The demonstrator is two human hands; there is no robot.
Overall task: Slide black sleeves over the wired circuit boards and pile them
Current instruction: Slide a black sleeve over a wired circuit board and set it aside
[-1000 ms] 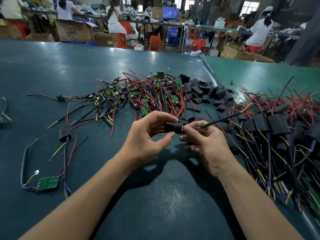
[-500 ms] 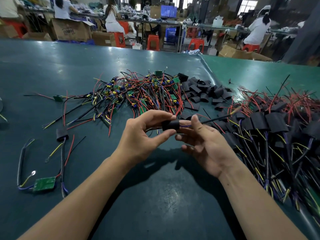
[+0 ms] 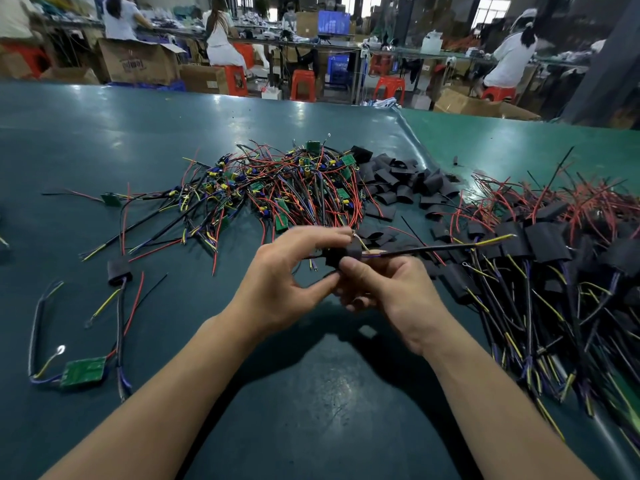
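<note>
Both hands meet above the middle of the green table [image 3: 311, 410]. Between them is a black sleeve [image 3: 348, 255] with wires running out to the right. My left hand [image 3: 287, 275] pinches its left side with thumb and fingers. My right hand [image 3: 384, 289] grips it from the right, thumb on top. The board inside is hidden. Behind the hands lies a heap of bare green boards with red, yellow and blue wires [image 3: 287, 188]. Loose black sleeves [image 3: 398, 181] lie to its right. Sleeved boards are piled at the right [image 3: 547, 265].
One bare board [image 3: 83, 372] with wires lies at the near left, and a sleeved one [image 3: 118, 271] just beyond it. A further single board [image 3: 111, 199] sits left of the heap. People sit at benches with boxes and stools beyond the table's far edge.
The sleeve has shifted a little to the right between my hands. My right thumb now lies over it, and the wires poke up at its top.
</note>
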